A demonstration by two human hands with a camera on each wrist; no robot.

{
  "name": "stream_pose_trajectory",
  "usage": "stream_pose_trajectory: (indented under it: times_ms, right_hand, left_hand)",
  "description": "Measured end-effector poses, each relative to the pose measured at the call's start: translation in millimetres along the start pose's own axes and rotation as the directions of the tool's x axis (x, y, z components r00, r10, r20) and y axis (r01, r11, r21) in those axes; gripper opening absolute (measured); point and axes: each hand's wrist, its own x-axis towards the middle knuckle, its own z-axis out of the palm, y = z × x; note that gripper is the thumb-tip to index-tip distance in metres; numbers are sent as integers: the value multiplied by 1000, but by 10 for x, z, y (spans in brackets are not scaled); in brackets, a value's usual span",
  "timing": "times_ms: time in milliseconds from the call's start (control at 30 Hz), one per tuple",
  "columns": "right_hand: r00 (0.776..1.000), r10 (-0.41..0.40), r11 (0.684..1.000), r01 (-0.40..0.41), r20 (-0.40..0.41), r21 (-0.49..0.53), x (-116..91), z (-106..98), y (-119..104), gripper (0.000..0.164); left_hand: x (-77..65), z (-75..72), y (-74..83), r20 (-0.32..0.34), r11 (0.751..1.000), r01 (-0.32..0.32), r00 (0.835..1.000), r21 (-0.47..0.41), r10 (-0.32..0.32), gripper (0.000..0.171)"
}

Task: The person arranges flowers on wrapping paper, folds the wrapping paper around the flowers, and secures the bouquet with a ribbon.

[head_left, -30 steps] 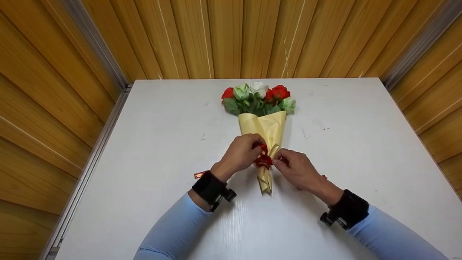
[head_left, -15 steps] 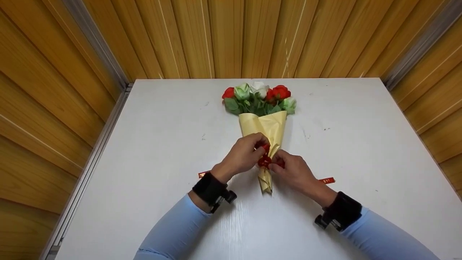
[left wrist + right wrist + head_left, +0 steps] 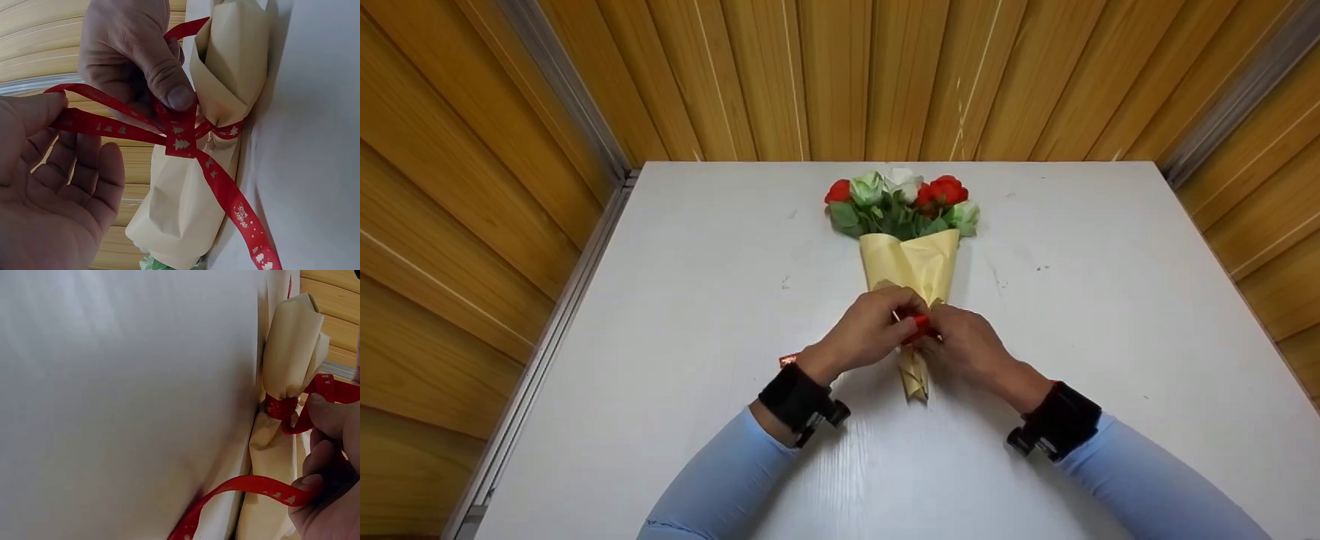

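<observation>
A bouquet of red, white and pale green flowers (image 3: pixel 900 199) lies in cream wrapping paper (image 3: pixel 930 259), its blooms pointing away from me. Around its narrow waist runs a red ribbon (image 3: pixel 239 219) printed with small gold trees. My left hand (image 3: pixel 862 330) pinches a loop of the ribbon between thumb and finger. Close against it, my right hand (image 3: pixel 971 345) holds the ribbon at the knot, the thumb pressing on a folded part. In the right wrist view, a loose ribbon end (image 3: pixel 247 484) trails from below the right hand's fingers. The hands hide much of the knot in the head view.
The bouquet lies on a white table (image 3: pixel 697 300). Wood-look panels (image 3: pixel 840 82) stand behind it and at both sides, with metal rails (image 3: pixel 585 277) along the edges. One ribbon end (image 3: pixel 788 361) shows beside the left wrist.
My right hand has moved left, closing in on the left hand over the knot. The left hand has shifted slightly right and down. The ribbon end by the right forearm is now largely covered.
</observation>
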Motion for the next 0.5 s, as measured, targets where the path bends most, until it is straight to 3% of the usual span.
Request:
stream_pose_trajectory:
  times_ms: [333,400,500]
  right_hand:
    - [994,80,996,-83,73,36,141,-55,-57,3]
    - [991,87,995,-92,101,49,142,-79,-54,8]
    - [982,101,991,-114,162,73,121,-122,-40,30]
  left_hand:
    - [-22,-16,7,42,997,-35,998,-76,38,12]
    - [-25,-18,1,38,997,-28,999,-77,31,12]
    - [-25,-30,-12,-11,997,-8,1000,-70,8,13]
